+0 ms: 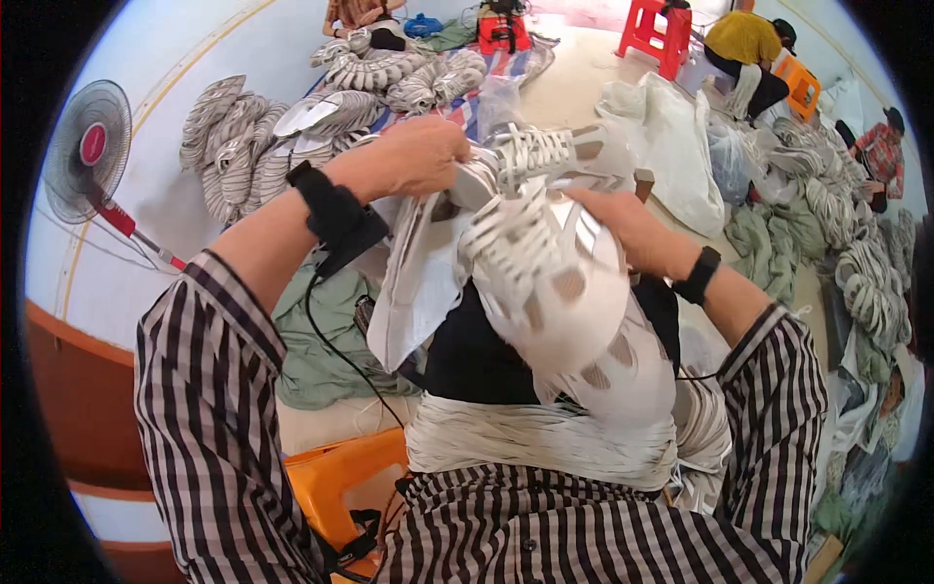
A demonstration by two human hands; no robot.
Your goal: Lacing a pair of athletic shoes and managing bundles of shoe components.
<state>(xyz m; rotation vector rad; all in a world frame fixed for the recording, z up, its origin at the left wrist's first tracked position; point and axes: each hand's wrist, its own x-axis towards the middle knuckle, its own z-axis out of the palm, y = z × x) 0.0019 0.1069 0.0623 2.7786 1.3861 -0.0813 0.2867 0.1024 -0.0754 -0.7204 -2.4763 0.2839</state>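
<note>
In front of my chest is a bunch of off-white laced shoe uppers (569,282) with mesh windows, partly smeared by motion. My left hand (423,156) is closed on the edge of the uppers at their far left side; its fingertips are partly hidden. On the right, my right hand (632,229) grips the uppers, thumb on top and the other fingers out of sight. Below my left hand hangs a flat white shoe upper (413,292). A thick bundle of pale laces (535,443) lies across my lap, below a black cloth (477,355).
Stacked shoe uppers (243,146) lie at the back left near a standing fan (92,146). An orange stool (336,496) is by my left side. White sacks (671,136) and more uppers (871,282) line the right. Other people sit farther off, near a red stool (657,39).
</note>
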